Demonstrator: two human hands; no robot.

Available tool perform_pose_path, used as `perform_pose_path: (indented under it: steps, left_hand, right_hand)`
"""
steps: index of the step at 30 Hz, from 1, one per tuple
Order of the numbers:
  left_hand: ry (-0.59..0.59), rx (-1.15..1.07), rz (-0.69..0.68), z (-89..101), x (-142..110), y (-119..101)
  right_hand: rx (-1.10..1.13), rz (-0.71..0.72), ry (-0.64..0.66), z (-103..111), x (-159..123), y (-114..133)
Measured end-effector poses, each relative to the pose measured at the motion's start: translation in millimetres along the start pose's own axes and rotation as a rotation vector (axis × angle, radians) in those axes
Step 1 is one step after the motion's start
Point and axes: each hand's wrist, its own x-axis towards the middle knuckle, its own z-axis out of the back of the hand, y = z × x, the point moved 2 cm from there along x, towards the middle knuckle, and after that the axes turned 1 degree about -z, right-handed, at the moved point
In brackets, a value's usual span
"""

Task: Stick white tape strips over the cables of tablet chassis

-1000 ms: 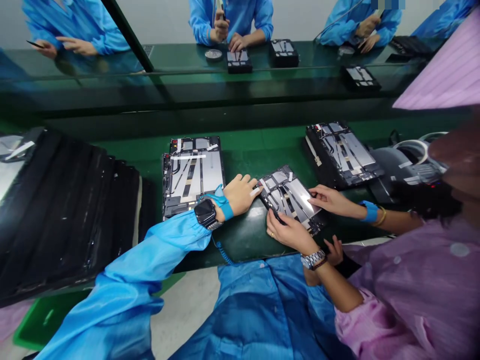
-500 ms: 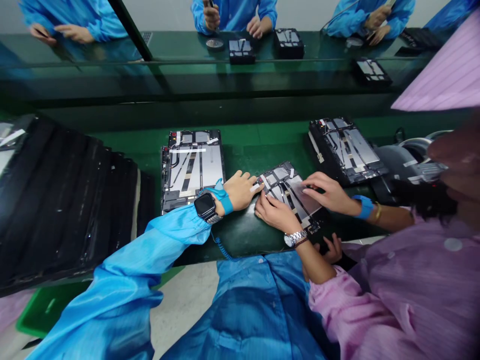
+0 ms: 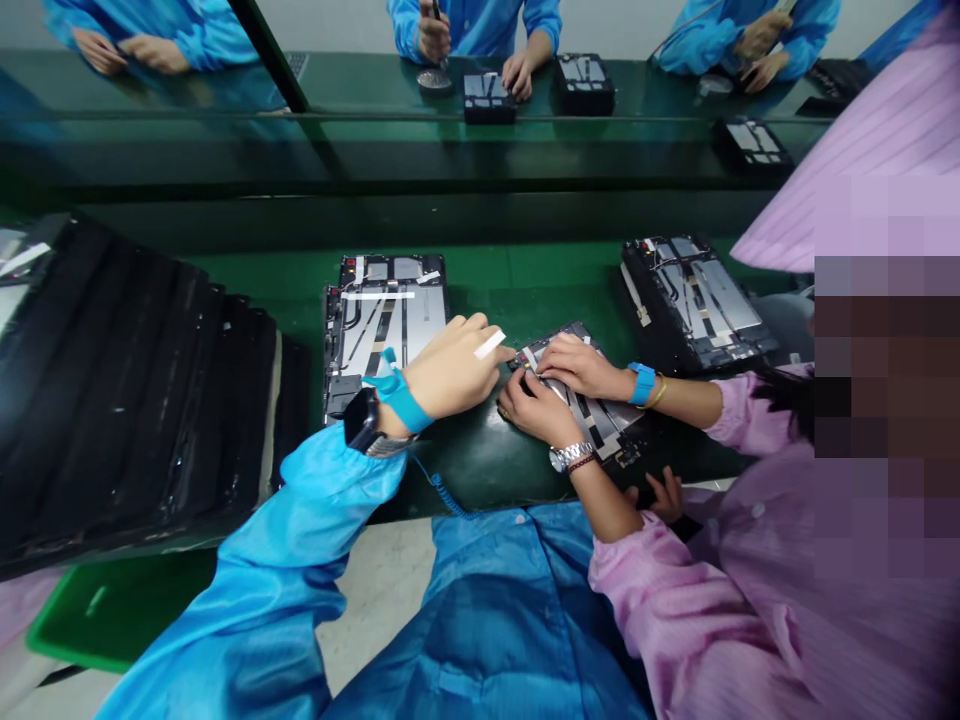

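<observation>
My left hand (image 3: 450, 368), with a blue wrist strap and a dark watch, is raised just left of an opened tablet-like device (image 3: 600, 415). A short white tape strip (image 3: 490, 346) lies across its fingers, seemingly stuck there. One finger points out to the device's upper left corner; whether it touches is unclear. A co-worker in pink has both hands (image 3: 559, 390) on that device. Beneath the co-worker's forearm, what appears to be my right hand (image 3: 666, 495) shows in part at the table edge, fingers apart and nothing visible in them.
A stack of similar devices (image 3: 394, 330) stands behind my left hand, another stack (image 3: 690, 300) at the right. Many black units (image 3: 135, 400) stand in a row at left, above a green bin (image 3: 127, 610). Across the partition (image 3: 450, 155), people in blue work at another bench.
My left hand has drawn back and up from the device, with the tape strip on its fingers. The co-worker's right hand has moved left to the device's upper left part.
</observation>
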Motion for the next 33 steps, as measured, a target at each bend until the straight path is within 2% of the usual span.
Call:
perform_pose_path:
  steps: [1,3,5,6,8,12,16,23,28,33]
  left_hand:
    - [-0.014,-0.023,0.013,4.0,-4,1]
    - [-0.045,-0.071,0.031,9.4,-14,2]
    - [-0.08,-0.128,0.041,12.2,-24,2]
    - [-0.101,-0.16,0.048,13.1,-30,3]
    - [-0.153,-0.232,0.066,15.1,-41,3]
    - [-0.24,-0.393,0.11,21.3,-59,4]
    - [-0.237,-0.468,0.127,28.2,-69,3]
    - [-0.268,-0.541,0.149,38.0,-74,6]
    - [-0.282,-0.55,0.17,38.2,-74,7]
    - [-0.296,-0.575,0.17,35.5,-73,7]
  right_hand:
    - [-0.149,0.012,-0.04,-13,3,-6]
    - [-0.737,0.06,-0.111,-32,8,-12]
    - [-1.328,0.121,-0.159,-40,9,-11]
    - [-1.528,0.15,-0.171,-41,8,-9]
    - [-1.716,0.196,-0.185,-38,7,-7]
    - [-1.555,0.227,-0.241,-30,6,-10]
    - [-1.444,0.23,-0.264,-29,8,-12]
    - [-1.619,0.14,-0.208,-33,7,-1]
    - [-1.681,0.137,-0.165,-34,7,4]
    - [-1.902,0.182,-0.13,-36,5,7]
